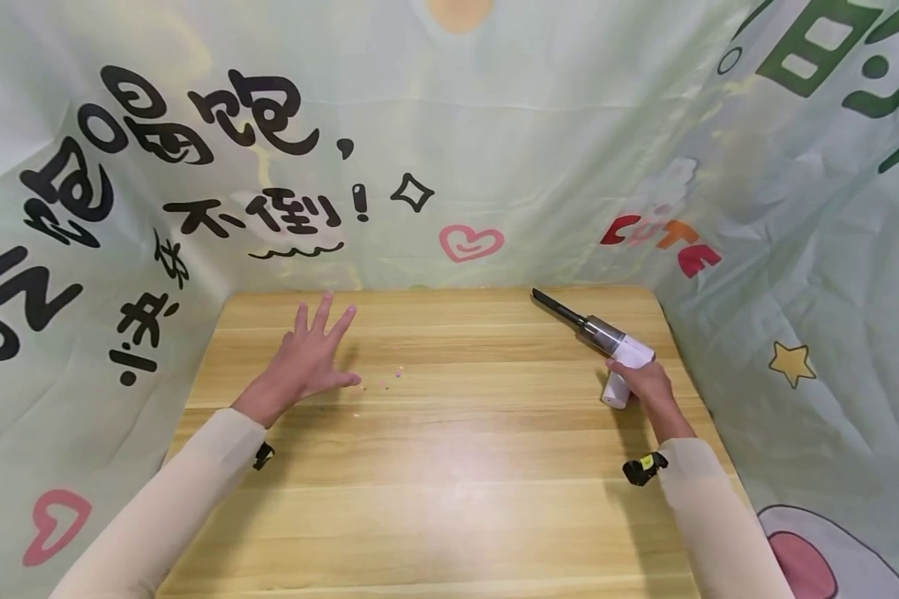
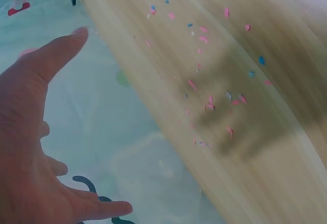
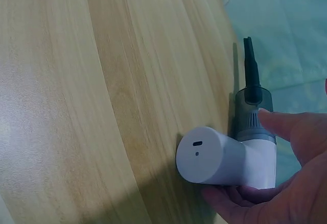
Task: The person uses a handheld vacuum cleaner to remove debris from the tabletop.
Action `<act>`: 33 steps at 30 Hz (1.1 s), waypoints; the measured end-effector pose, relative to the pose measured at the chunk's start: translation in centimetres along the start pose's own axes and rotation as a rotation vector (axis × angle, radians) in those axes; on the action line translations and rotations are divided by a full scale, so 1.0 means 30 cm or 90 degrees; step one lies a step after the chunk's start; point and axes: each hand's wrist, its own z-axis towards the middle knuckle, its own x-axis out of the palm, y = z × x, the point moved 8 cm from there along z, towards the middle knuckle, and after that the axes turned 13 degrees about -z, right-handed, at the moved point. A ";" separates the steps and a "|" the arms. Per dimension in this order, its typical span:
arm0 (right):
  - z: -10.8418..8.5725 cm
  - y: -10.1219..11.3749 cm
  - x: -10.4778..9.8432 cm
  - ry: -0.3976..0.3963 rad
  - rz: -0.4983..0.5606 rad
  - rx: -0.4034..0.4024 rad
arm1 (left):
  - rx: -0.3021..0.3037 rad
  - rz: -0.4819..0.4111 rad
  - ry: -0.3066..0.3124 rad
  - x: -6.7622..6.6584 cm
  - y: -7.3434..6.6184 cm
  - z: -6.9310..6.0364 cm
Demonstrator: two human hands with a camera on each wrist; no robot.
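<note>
A white handheld vacuum (image 1: 633, 353) with a clear grey section and a long black nozzle lies at the right rear of the wooden table. The right hand (image 1: 647, 384) grips its body; in the right wrist view the thumb of that hand (image 3: 301, 157) rests by the clear part of the vacuum (image 3: 260, 163), its other fingers around the white body. Over the left part of the table, the left hand (image 1: 305, 359) is held with fingers spread, holding nothing. Small pink, blue and white scraps (image 2: 210, 104) lie scattered on the wood near the left hand (image 2: 46, 147).
The wooden table (image 1: 449, 499) is bordered at the back and sides by a pale green printed cloth (image 1: 539, 166) with lettering, hearts and a star. Black devices are worn at both wrists.
</note>
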 end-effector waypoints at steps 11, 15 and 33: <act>0.023 -0.001 0.006 0.004 0.006 -0.004 | 0.013 -0.013 0.011 0.005 -0.037 0.046; 0.029 -0.009 0.008 0.008 -0.001 -0.001 | 0.020 -0.021 0.014 -0.003 -0.053 0.070; 0.067 -0.050 0.021 0.021 0.022 0.042 | 0.079 -0.034 0.042 0.035 -0.183 0.148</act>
